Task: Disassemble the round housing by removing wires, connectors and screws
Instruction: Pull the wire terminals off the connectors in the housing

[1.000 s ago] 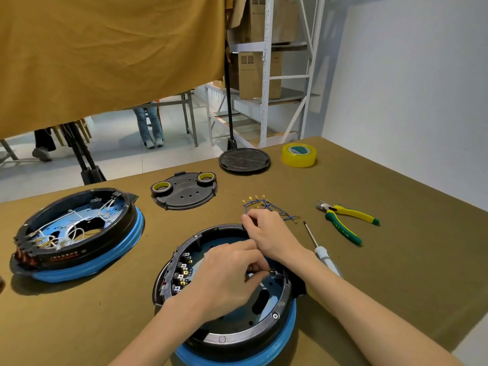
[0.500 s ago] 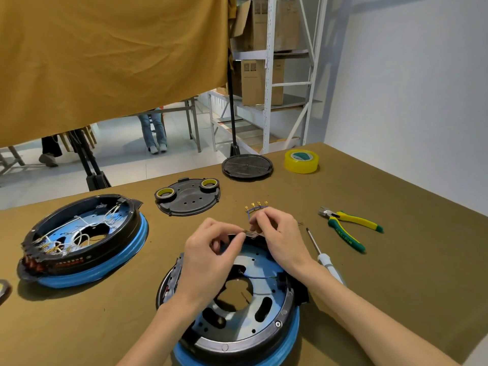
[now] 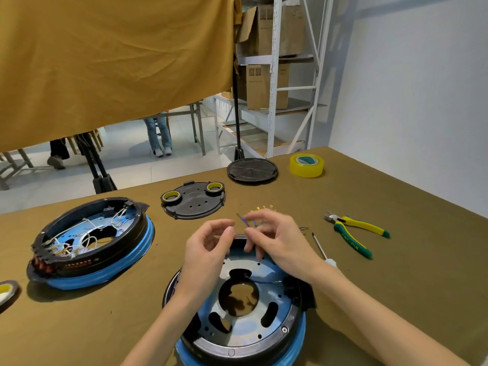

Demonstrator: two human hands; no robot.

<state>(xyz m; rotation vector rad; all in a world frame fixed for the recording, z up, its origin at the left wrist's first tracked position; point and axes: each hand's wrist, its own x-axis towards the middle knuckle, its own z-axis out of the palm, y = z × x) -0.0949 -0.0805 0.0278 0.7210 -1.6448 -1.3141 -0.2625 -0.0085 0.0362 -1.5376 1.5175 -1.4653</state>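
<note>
The round housing [image 3: 245, 328], black with a blue band and a metal inner plate, lies on the table right in front of me. Above its far rim my right hand [image 3: 280, 241] pinches a thin blue wire [image 3: 245, 222] between thumb and fingertips, and the wire's free end sticks up to the left. My left hand [image 3: 208, 249] hovers just left of it with fingers loosely curled and nothing visible in them. Another blue wire [image 3: 261, 281] still lies across the inner plate. Loose wires with gold terminals [image 3: 261, 207] lie on the table behind my hands.
A second housing [image 3: 89, 241] full of white wires sits at left. A black cover [image 3: 194, 200] with two tape rolls and a round black lid [image 3: 252, 171] lie farther back. Yellow tape [image 3: 306, 165], pliers [image 3: 353, 231] and a screwdriver [image 3: 320, 249] are at right.
Both hands rose from inside the housing to above its far rim. The right hand now has a blue wire lifted clear, and the left hand's pinch has loosened.
</note>
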